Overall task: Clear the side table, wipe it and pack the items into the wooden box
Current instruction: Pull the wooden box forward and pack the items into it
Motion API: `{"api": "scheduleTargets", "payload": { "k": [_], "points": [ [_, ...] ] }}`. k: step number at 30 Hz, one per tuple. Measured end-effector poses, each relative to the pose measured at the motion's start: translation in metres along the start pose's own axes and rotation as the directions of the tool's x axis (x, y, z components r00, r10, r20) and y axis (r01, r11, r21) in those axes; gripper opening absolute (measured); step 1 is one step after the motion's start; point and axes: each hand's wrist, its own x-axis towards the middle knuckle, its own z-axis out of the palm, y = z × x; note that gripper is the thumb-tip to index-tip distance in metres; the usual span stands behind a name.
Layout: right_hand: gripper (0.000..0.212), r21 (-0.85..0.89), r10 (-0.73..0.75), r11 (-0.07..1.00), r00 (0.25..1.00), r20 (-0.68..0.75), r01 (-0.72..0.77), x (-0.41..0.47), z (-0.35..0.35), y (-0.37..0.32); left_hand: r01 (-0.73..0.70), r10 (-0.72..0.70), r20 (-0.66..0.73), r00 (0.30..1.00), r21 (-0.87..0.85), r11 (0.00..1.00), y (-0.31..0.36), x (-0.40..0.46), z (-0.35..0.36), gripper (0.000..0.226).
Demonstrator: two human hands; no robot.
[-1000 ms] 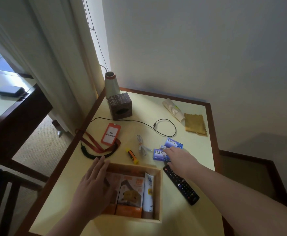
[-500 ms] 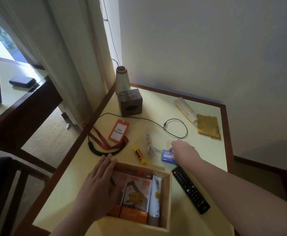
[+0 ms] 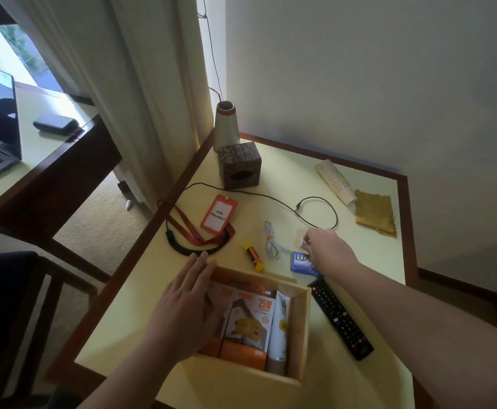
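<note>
Pale-yellow desk (image 3: 368, 261), beside the white wall: right hand (image 3: 328, 249) fingers pinching a small clear packet (image 3: 300, 240), light and crinkly, beyond the blue soap bar (image 3: 302, 262); left hand (image 3: 186, 308) lying flat, unclenched, steadying the open wooden box (image 3: 302, 329).

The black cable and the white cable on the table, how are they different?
The black cable is thin and stretched long across the table, ending in a loop. The white cable is folded into a small bundle held by an orange tie. The black cable trails off the table's left edge; the white cable lies wholly on it. Both lie loose outside the wooden box.
</note>
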Motion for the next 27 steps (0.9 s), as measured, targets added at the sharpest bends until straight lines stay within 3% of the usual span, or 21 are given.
{"api": "scheduleTargets", "payload": {
  "k": [3, 4, 6, 8, 10, 12, 15, 23, 25, 27],
  "points": [
    [0.017, 0.246, -0.084, 0.963, 0.989, -0.120, 0.111, -0.026, -0.019, -0.014, -0.003, 0.003, 0.002, 1.000, 0.001, 1.000, 0.000, 0.000, 0.000, 0.083],
    [0.020, 0.293, -0.158, 0.933, 0.969, -0.193, 0.210, -0.037, -0.027, -0.019, -0.005, 0.005, 0.004, 1.000, 0.004, 1.000, 0.000, 0.000, 0.000, 0.083],
    [0.021, 0.226, -0.404, 0.854, 0.870, -0.282, 0.469, -0.061, -0.045, -0.030, -0.006, 0.006, 0.004, 1.000, 0.006, 1.000, -0.001, -0.001, 0.000, 0.083],
    [0.022, 0.043, -0.685, 0.705, 0.695, -0.219, 0.708, -0.080, -0.052, -0.032, -0.008, 0.008, 0.005, 1.000, 0.007, 1.000, 0.000, -0.001, 0.000, 0.083],
    [0.022, -0.063, -0.826, 0.564, 0.562, -0.040, 0.823, -0.091, -0.043, -0.029, -0.006, 0.006, 0.005, 1.000, 0.007, 1.000, 0.000, 0.000, -0.001, 0.083],
    [0.018, -0.090, -0.841, 0.518, 0.525, 0.129, 0.851, -0.100, -0.029, -0.026, 0.001, -0.001, 0.013, 1.000, 0.004, 1.000, 0.001, 0.000, -0.001, 0.083],
    [0.016, -0.091, -0.859, 0.474, 0.483, 0.169, 0.876, -0.114, -0.016, -0.027, 0.009, -0.009, 0.021, 1.000, 0.008, 1.000, 0.001, 0.000, -0.002, 0.084],
    [0.018, 0.102, -0.811, 0.512, 0.440, 0.385, 0.853, -0.118, -0.004, -0.051, 0.010, -0.010, 0.014, 1.000, 0.000, 1.000, 0.000, -0.001, -0.001, 0.083],
    [0.020, 0.139, -0.773, 0.594, 0.515, 0.372, 0.792, -0.108, -0.013, -0.058, 0.004, -0.004, 0.007, 1.000, -0.009, 1.000, 0.000, -0.001, -0.001, 0.083],
    [0.021, 0.160, -0.721, 0.687, 0.637, 0.271, 0.709, -0.093, -0.022, -0.064, 0.003, -0.003, 0.004, 1.000, -0.005, 1.000, 0.000, -0.002, 0.000, 0.082]
  ]
}}
